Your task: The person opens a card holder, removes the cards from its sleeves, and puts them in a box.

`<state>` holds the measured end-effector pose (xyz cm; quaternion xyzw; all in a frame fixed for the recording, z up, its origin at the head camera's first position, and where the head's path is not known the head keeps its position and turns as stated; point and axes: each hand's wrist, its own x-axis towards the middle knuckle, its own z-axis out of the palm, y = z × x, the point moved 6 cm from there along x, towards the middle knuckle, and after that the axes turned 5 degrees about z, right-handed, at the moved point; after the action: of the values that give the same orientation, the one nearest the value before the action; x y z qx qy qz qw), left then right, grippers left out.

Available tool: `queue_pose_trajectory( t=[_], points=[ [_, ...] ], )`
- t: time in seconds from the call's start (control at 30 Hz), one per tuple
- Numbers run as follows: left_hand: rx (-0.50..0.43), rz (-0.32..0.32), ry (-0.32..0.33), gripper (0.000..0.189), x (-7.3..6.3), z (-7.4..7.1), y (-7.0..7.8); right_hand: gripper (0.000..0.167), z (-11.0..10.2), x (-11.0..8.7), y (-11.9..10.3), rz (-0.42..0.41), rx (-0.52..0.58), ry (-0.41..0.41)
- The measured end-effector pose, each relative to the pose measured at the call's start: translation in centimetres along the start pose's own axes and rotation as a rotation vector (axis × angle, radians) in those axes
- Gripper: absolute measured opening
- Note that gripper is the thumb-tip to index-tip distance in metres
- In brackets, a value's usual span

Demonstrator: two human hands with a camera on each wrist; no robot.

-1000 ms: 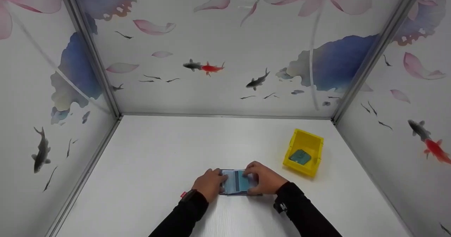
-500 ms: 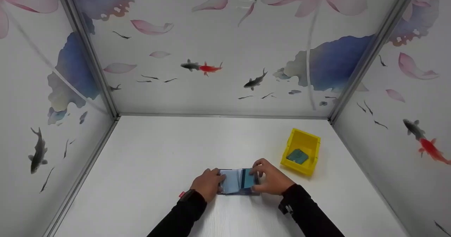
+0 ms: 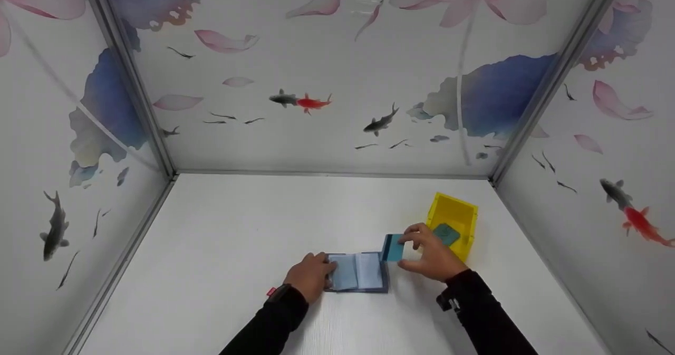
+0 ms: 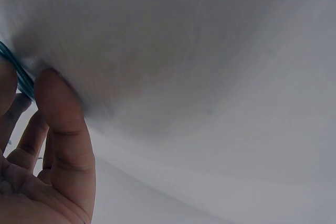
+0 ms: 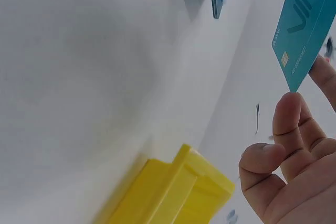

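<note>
An open card holder (image 3: 370, 271) with clear sleeves lies on the white table. My left hand (image 3: 307, 277) grips its left edge, thumb on top; the left wrist view shows just a sliver of its teal edge (image 4: 20, 72) between the fingers. Beyond the holder's upper right corner, my right hand (image 3: 435, 253) pinches a teal card (image 3: 393, 247) with a dark stripe. In the right wrist view the card (image 5: 302, 32) shows its VIP lettering and a gold chip, tilted and held by its edges above the table.
A yellow bin (image 3: 457, 206) stands at the right, partly behind my right hand. Inside it lies a teal card-like piece (image 3: 447, 233). Printed white walls with metal corner strips (image 3: 171, 165) enclose the table at the back and both sides.
My right hand has drawn the teal card out of the holder's right side, then up and right, clear of the sleeves. The left hand has stayed on the holder's left edge.
</note>
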<state>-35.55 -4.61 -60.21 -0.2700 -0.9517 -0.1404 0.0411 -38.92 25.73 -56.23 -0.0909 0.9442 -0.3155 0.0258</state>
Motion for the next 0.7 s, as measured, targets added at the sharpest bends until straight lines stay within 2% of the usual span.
queue_pose_trajectory(
  t=[0.2,0.47,0.7],
  points=[
    [0.008,0.005,0.0,0.043,-0.1,0.1,-0.1,0.044,-3.0,-0.4,1.7,0.066,0.02,0.07],
    [-0.002,0.026,0.035,0.041,-0.1,0.7,-0.4,0.047,-6.7,-0.9,3.7,0.029,-0.012,0.188],
    [0.021,0.042,0.062,0.039,-0.1,1.1,-0.5,0.057,-8.6,-0.9,5.8,0.11,-0.045,0.205]
  ],
)
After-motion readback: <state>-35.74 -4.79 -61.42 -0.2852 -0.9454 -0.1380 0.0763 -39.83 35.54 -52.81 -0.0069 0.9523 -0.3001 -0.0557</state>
